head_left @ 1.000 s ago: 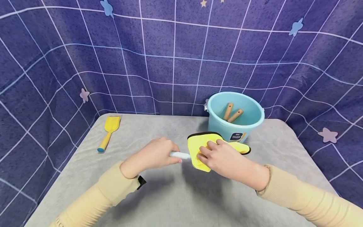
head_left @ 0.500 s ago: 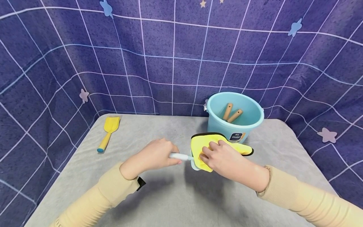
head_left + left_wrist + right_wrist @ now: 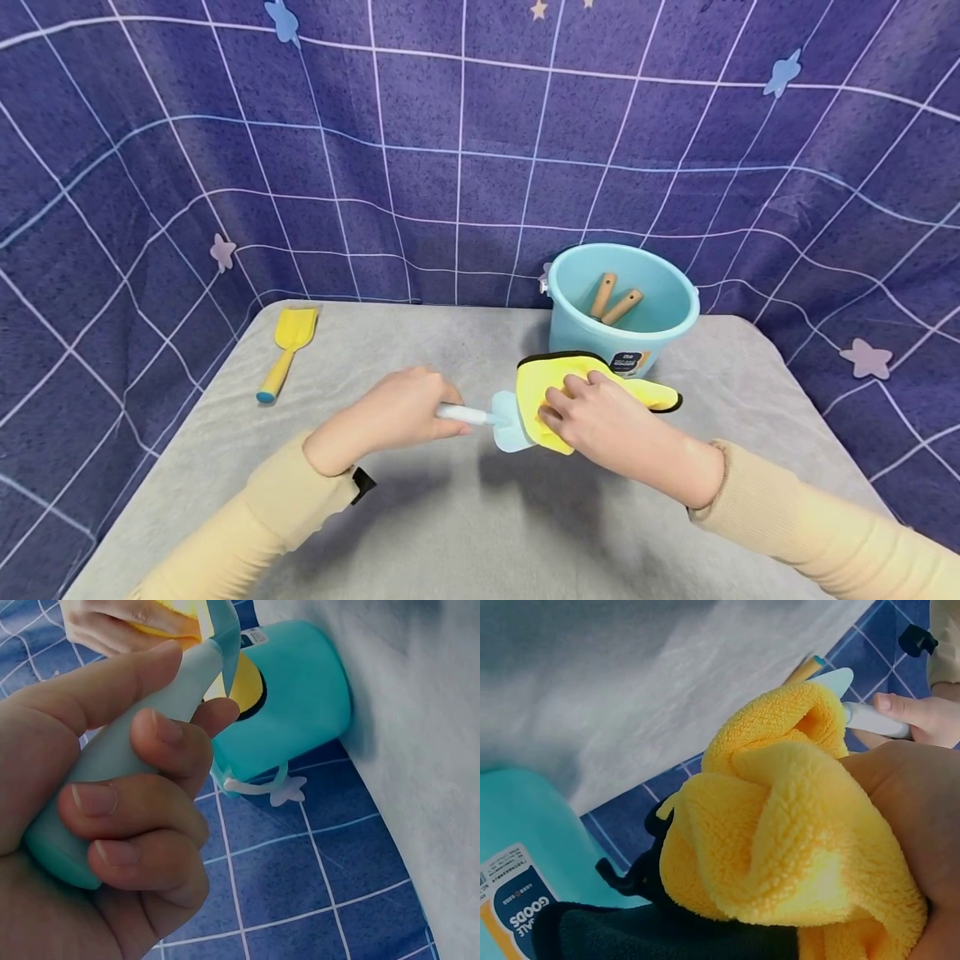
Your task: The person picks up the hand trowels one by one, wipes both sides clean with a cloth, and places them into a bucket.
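My left hand [image 3: 401, 408] grips the pale handle of a small toy shovel [image 3: 461, 414]. Its fingers curl round the handle [image 3: 112, 761] in the left wrist view, and a darker teal end cap shows below them. The light blue blade [image 3: 508, 425] points right and is partly covered by a yellow cloth [image 3: 542, 396] with a black edge. Bunched fluffy cloth [image 3: 757, 840] fills the right wrist view. My right hand [image 3: 600, 417] holds this cloth against the blade, above the table. Where its fingertips meet the blade is hidden by the cloth.
A light blue bucket [image 3: 585, 333] stands at the back right, just behind the cloth. Two wooden handles [image 3: 603, 293] lean inside it. Far left on the grey table [image 3: 390, 333] lies a yellow toy shovel [image 3: 288, 346]. A dark blue grid-patterned curtain [image 3: 420, 183] surrounds the table.
The cloth and right hand have shifted slightly right, while the left hand with the shovel has lately drawn a little left. The blue blade, hidden under the cloth before, now shows partly.
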Motion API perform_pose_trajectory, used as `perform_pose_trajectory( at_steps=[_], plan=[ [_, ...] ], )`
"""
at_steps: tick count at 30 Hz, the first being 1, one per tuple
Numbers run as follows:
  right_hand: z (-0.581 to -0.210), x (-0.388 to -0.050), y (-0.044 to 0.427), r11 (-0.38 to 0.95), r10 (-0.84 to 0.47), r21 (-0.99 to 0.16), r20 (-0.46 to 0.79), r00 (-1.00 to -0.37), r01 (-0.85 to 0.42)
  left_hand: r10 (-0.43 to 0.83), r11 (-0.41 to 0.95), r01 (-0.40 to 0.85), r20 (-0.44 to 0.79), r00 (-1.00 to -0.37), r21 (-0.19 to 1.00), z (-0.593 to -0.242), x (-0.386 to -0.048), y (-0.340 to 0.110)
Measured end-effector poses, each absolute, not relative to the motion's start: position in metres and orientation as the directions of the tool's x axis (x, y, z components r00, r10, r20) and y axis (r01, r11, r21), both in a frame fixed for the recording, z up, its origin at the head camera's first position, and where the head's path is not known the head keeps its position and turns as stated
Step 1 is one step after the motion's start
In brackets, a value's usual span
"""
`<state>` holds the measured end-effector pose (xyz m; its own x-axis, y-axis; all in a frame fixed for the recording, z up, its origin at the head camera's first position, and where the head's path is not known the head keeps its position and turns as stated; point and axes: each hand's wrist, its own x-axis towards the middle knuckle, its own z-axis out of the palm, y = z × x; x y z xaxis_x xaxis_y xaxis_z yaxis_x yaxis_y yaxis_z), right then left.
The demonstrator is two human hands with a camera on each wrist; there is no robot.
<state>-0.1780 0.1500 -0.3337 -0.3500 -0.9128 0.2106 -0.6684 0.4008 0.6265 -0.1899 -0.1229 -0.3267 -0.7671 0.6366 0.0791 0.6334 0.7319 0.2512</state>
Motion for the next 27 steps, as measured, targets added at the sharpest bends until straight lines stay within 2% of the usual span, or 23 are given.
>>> perform_pose_trajectory(
  at_steps=[10, 27],
  plan=[
    [-0.336, -0.180, 0.158, 0.410, -0.910, 0.609, 0.224, -0.350, -0.678, 0.637, 0.733, 0.634, 0.080, -0.767, 0.246, -0.325, -0.191, -0.137],
    [-0.345, -0.185, 0.174, 0.430, -0.903, 0.545, 0.274, -0.332, -0.719, 0.622, 0.729, 0.594, 0.032, -0.782, 0.341, -0.325, -0.193, -0.153]
  ],
)
